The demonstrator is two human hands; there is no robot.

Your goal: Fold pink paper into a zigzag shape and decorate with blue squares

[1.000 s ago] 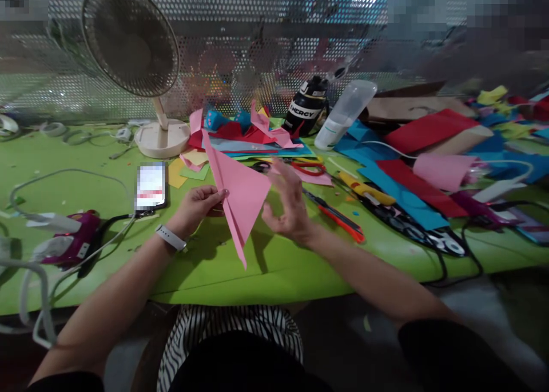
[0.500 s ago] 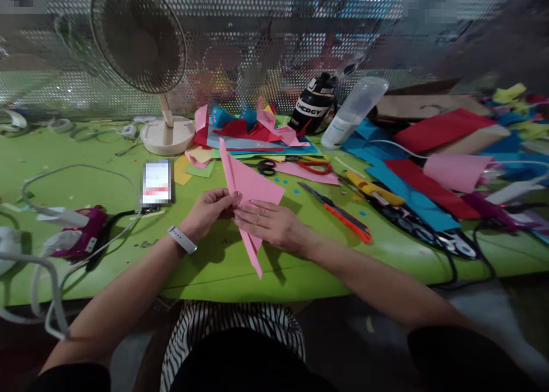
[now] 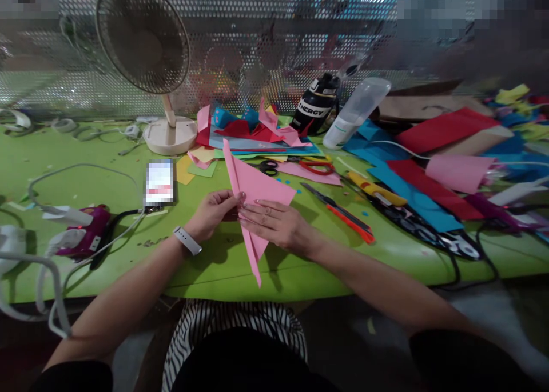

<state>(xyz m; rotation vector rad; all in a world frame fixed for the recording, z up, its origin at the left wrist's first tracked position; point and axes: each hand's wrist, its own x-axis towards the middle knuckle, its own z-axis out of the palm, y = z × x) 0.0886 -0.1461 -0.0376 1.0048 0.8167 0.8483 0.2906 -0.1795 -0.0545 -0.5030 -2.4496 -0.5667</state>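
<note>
Between my hands is a sheet of pink paper, folded along its left side into a narrow strip that runs from a top point to a lower tip. My left hand pinches the folded edge between thumb and fingers. Across the front of the paper lies my right hand, its fingers together and pressing the sheet; its thumb is hidden behind the paper. To the right rests a box cutter with an orange handle. Black-handled scissors and red-handled scissors lie just beyond the paper.
On the green table stand a fan, a black bottle and a clear bottle. A phone and a purple power strip with cables lie left. Coloured sheets and a yellow cutter lie right.
The pink paper has turned slightly, its right corner reaching farther right. Both hands keep their hold on it. The whole view has shifted a little.
</note>
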